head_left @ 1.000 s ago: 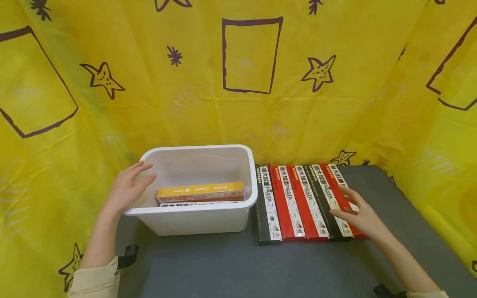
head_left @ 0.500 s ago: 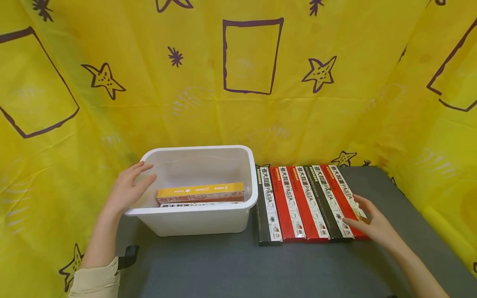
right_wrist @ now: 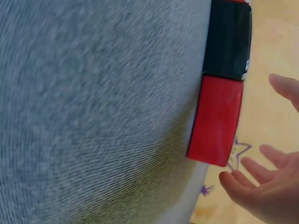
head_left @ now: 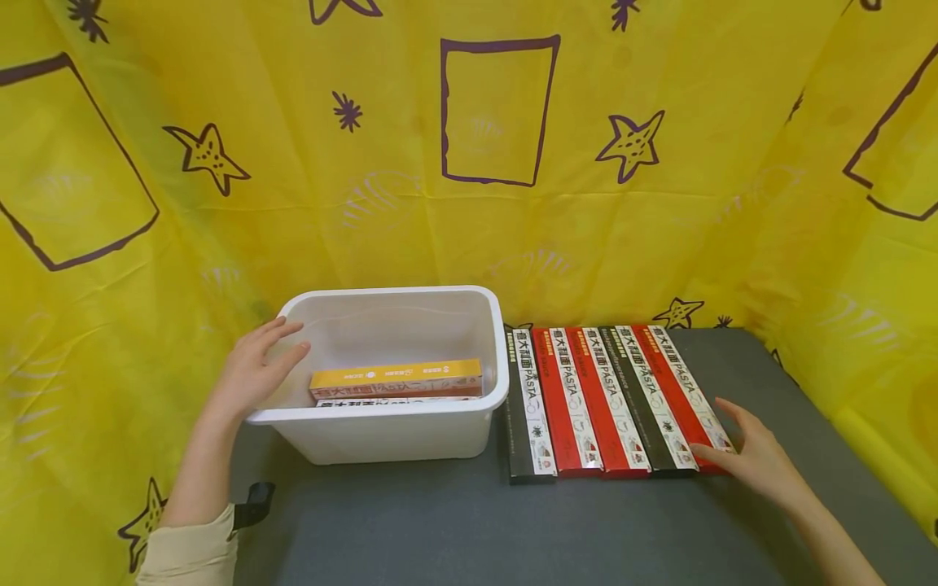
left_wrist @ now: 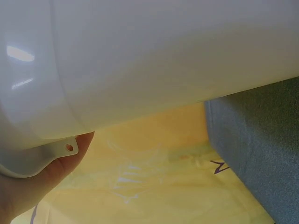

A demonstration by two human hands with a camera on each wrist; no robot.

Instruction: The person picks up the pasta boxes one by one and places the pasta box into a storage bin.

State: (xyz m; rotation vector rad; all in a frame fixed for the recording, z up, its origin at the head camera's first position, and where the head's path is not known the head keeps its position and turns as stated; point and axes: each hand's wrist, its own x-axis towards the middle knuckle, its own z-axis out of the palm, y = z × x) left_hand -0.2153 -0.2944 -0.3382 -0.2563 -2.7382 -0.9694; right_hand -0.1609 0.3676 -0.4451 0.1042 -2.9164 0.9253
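Note:
A white plastic bin stands on the dark grey table. My left hand rests at its left rim, fingers relaxed over the edge; part of it shows behind the rim in the left wrist view. Inside lie a yellow-topped pasta box and, in front of it, another pasta box, mostly hidden by the wall. Right of the bin, several red and black pasta boxes lie side by side. My right hand is spread at the near end of the rightmost red pasta box, fingers apart and not closed on it.
Next to that red box lies a black pasta box; another black pasta box lies closest to the bin. A yellow patterned cloth encloses the table at the back and sides. The table extends in front of the bin.
My right hand has moved right and toward me, from above the right-hand boxes to the near end of the rightmost red one. My left hand has stayed on the bin.

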